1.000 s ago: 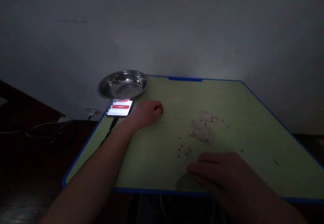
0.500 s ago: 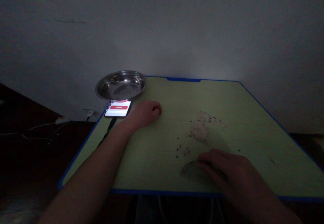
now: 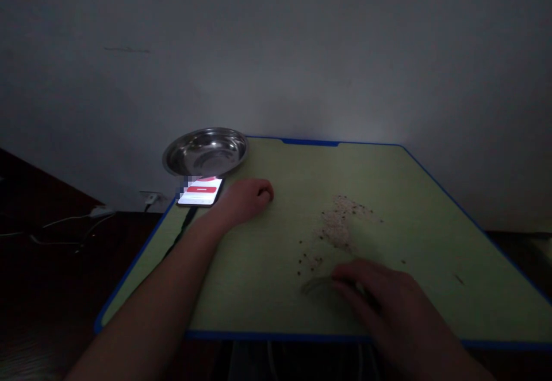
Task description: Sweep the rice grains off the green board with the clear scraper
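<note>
A pile of pale grains with dark specks (image 3: 338, 229) lies on the green table (image 3: 267, 277). My right hand (image 3: 379, 300) rests near the front edge, fingers curled over a small round object (image 3: 317, 286) that I cannot make out in the dim light. My left hand (image 3: 248, 197) lies on the table in a loose fist, just right of a lit phone (image 3: 200, 191). A steel bowl (image 3: 206, 152) sits at the table's far left corner, behind the phone.
The table has a blue rim and stands against a pale wall. A dark cable runs from the phone off the left edge. Cables and a plug lie on the dark floor at left. The room is dim.
My right hand has shifted forward on the table with the round object under it, toward the scattered specks. My left hand has stayed still.
</note>
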Motion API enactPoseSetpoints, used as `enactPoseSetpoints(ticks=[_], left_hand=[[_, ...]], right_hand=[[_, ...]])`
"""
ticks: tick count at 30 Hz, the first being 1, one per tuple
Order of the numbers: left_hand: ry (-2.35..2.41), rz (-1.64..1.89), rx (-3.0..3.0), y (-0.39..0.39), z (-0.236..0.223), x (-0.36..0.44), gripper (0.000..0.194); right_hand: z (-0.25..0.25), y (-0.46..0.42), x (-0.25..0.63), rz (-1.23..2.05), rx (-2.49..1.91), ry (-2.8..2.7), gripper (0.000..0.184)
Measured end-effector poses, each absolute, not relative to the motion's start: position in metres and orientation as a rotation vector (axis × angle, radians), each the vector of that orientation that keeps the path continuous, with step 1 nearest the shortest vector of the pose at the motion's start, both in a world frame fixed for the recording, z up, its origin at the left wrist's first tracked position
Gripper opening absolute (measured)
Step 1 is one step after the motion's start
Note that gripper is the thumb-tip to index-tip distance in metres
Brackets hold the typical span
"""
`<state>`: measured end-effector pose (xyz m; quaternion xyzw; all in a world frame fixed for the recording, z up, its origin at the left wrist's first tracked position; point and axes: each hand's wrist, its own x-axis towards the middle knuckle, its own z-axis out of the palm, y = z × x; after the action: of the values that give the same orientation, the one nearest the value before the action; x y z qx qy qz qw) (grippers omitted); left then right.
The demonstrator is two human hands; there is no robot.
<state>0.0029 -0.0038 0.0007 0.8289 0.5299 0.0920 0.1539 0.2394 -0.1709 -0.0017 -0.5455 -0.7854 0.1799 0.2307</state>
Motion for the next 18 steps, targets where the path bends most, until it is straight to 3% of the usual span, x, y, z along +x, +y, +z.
enactPoseSetpoints(ticks=[4,18], left_hand=[[1.525,0.263,2.375,-0.004,0.000,0.003,0.030],[1.525,0.251,2.369,-0.003,0.000,0.002,0.030]], right_hand=[[-0.008,-0.170,0.227,0.515,-1.498,-2.166,0.020],[-0.001,-0.133,0.252,0.098,-1.674,-2.096,0.016]])
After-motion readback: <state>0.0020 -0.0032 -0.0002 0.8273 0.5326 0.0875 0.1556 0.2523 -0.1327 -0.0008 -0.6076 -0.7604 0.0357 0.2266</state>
